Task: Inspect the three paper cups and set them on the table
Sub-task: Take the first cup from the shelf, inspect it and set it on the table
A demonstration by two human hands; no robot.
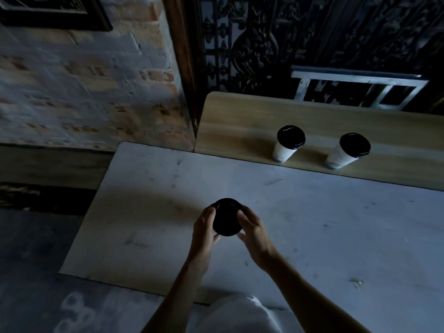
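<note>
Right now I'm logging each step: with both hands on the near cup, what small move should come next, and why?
Probably lower the held cup onto the marble table and let go. Both the left hand and right hand grip it from the sides, while the other two cups stand upright on the wooden surface.

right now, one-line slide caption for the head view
Both hands hold a black-lidded paper cup over the white table.
</note>
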